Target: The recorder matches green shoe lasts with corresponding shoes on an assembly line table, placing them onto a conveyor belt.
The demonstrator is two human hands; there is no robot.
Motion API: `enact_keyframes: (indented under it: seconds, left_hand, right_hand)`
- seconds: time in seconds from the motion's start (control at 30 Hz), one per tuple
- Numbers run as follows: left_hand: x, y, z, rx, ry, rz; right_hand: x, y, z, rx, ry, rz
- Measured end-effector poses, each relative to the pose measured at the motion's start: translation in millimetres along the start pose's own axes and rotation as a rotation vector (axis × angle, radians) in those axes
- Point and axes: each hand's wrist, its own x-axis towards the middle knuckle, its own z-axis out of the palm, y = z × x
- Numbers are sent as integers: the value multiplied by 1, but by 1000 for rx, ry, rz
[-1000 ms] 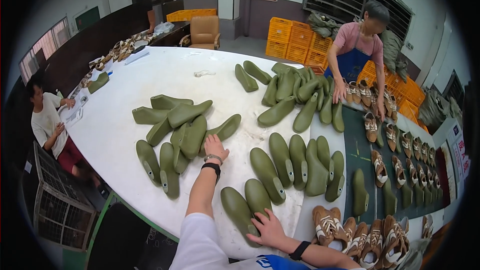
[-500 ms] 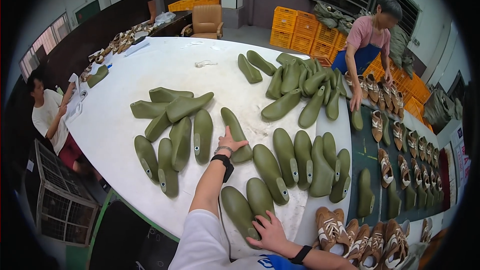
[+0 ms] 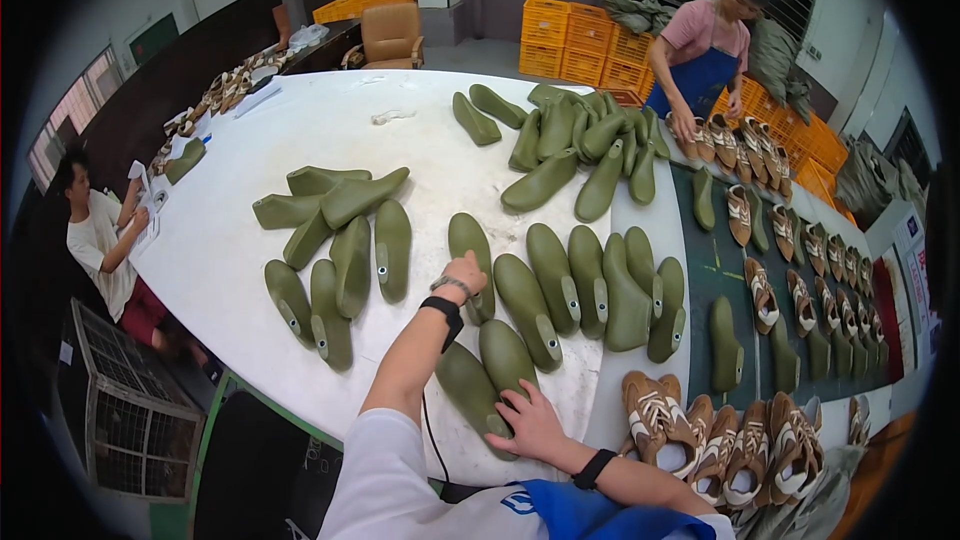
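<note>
Green shoe lasts lie in groups on a white table. My left hand (image 3: pixel 463 276) is closed on the heel part of a single green shoe last (image 3: pixel 468 233) mid-table; my palm hides part of it. Nearer to me, two more lasts lie side by side: a left one (image 3: pixel 464 386) and a right one (image 3: pixel 506 348). My right hand (image 3: pixel 531 423) grips both at their near ends, thumb on the left one and fingers over the right one. Just right of my left hand is a row of several lasts (image 3: pixel 548 270).
Another cluster of lasts (image 3: pixel 350 258) lies left, and a heap (image 3: pixel 575 130) farther back. At right, a dark green belt (image 3: pixel 715 260) carries lasts and brown sneakers (image 3: pixel 760 295). More sneakers (image 3: pixel 665 420) stand near my right forearm. One co-worker (image 3: pixel 705 40) handles shoes; another person (image 3: pixel 105 230) holds papers.
My left hand has drawn its last nearer and turned it straighter. My right hand stays on the pair. The co-worker's hand went from a last on the belt to the sneakers. The view shifted slightly.
</note>
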Motion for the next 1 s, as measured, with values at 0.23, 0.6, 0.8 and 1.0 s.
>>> enact_keyframes:
  seconds: [0.23,0.6,0.8,1.0]
  left_hand:
    - [-43,-4,1,-345,-55,-157]
    - [-168,-92,-5,91,-15,-78]
    - [-256,-122,-4,12,51,-97]
    - [-282,-59,28,-217,52,74]
  right_hand:
    - [-14,4,10,-23,-33,80]
    - [-69,0,-11,187,-115,42]
    - [-109,-2,-33,226,-122,116]
    - [-100,-17,-29,167,-133,196]
